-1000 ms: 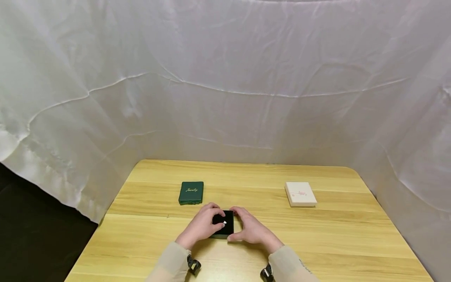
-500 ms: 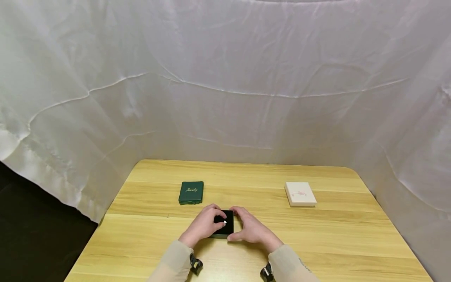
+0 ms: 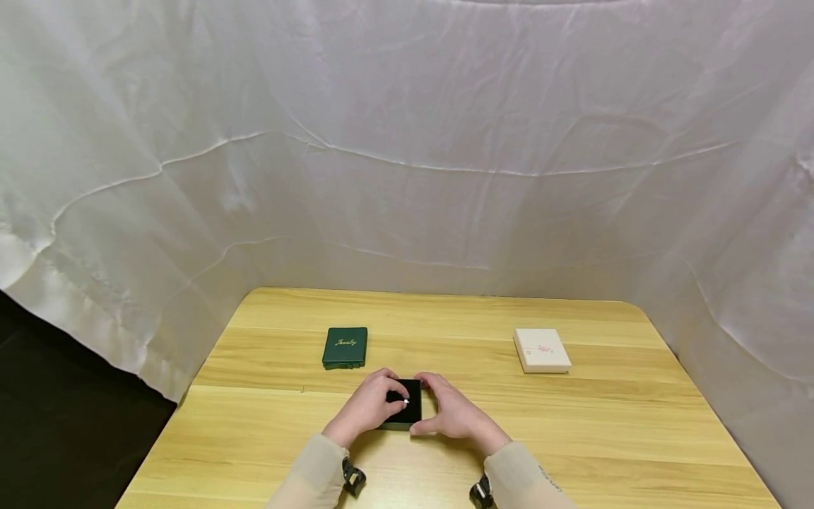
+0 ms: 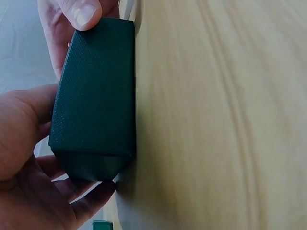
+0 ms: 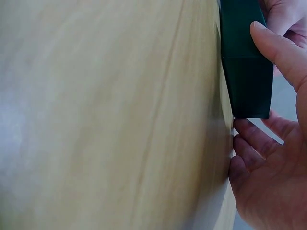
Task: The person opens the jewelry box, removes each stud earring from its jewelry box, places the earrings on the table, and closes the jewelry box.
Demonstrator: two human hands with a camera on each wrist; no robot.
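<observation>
A small open dark green jewelry box with a black inside sits on the wooden table, between both hands. My left hand reaches over its left half. Thumb and forefinger pinch a tiny bright piece of jewelry, mostly covered by the fingertips; its exact kind cannot be told. Other left fingers lie along the box's far and left sides in the left wrist view. My right hand grips the box's right end, thumb on the near wall and fingers behind, as the right wrist view shows.
Farther back on the left lies a green lid-like square with gold "Jewelry" lettering. A flat white box with pink print stands at the back right. Pale cloth hangs behind the table.
My left thumb and forefinger have closed a little farther over the bright piece, which shows less now. The right hand and the box have stayed in place.
</observation>
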